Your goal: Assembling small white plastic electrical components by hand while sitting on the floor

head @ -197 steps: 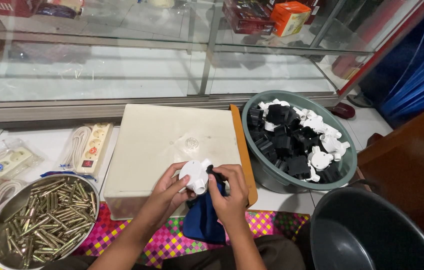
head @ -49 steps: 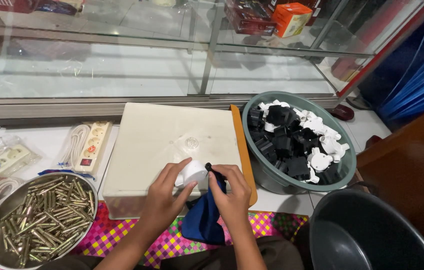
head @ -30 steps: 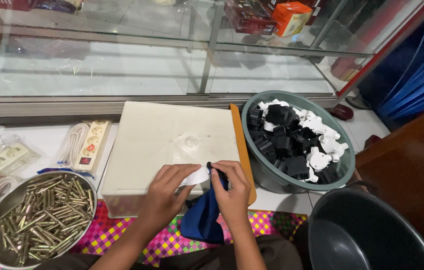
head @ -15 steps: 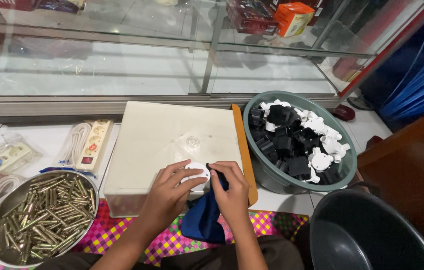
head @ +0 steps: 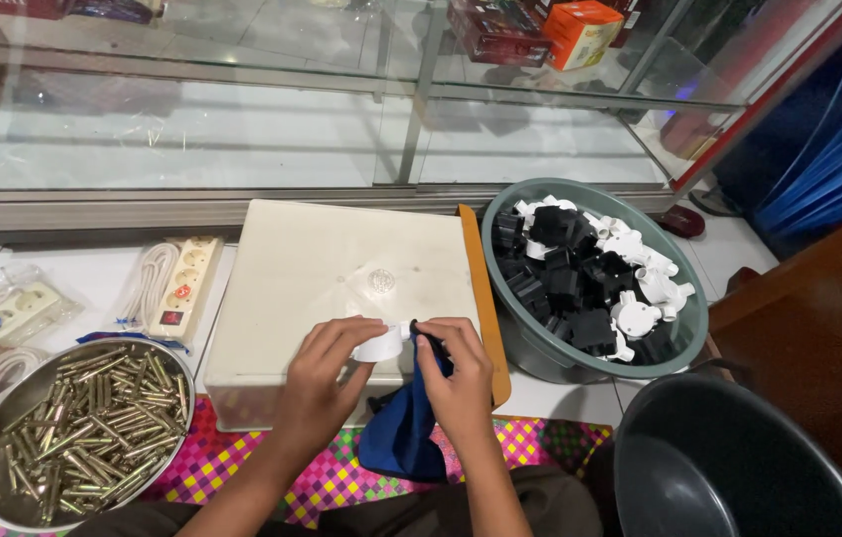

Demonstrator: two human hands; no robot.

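Observation:
My left hand [head: 327, 363] holds a small round white plastic part [head: 381, 345] at the near edge of a cream box lid [head: 341, 268]. My right hand [head: 456, 373] grips a dark blue cloth [head: 406, 433] and presses it against the right side of the white part. The cloth hangs down over the box's front edge toward my lap.
A grey-green basin [head: 595, 283] full of black and white plastic fittings sits at the right. A dark empty bucket [head: 729, 462] is at the lower right. A metal bowl [head: 73, 428] of brass-coloured pins is at the left, with packaged power strips [head: 177, 288] behind it. A glass display case [head: 341, 109] lies beyond.
The white part was held higher and bulkier in my hands; now it sits low at the lid's edge, my left hand has shifted slightly, and the cloth stays against it.

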